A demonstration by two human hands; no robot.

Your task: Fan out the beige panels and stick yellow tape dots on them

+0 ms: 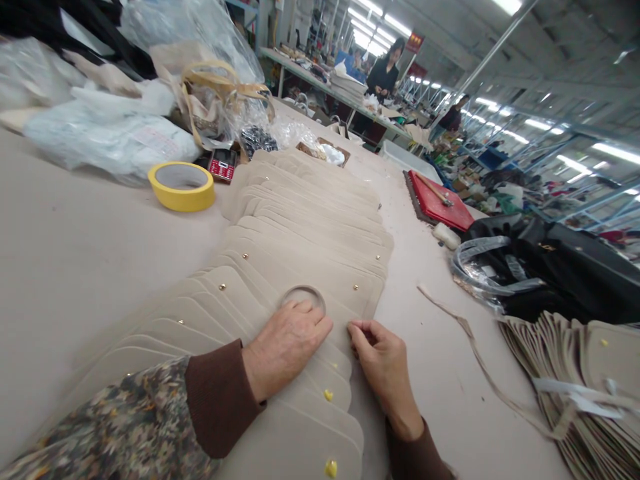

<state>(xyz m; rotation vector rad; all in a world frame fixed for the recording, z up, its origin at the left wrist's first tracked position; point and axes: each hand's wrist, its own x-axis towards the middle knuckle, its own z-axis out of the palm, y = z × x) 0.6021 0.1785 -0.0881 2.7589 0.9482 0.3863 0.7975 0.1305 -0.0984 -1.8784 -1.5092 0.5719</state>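
Beige bag panels (300, 233) with small gold studs lie fanned out in overlapping rows in front of me. My left hand (293, 343) rests over the panels, its fingers curled down on a thin ring (303, 291) that looks like a tape roll; the hand hides its lower part. Just to the right, at the panels' edge, my right hand (380, 360) pinches thumb and forefinger together. Whatever those fingertips hold is too small to make out. Below my hands, yellow bits (329, 395) cover the studs on the nearer panels.
A yellow tape roll (181, 187) lies at left, before plastic-wrapped bundles (110, 133). To the right are a red board (440, 200) with a hammer (434, 189), black bags (565, 260), a strap (480, 360) and a tied panel stack (575, 400). People stand farther back.
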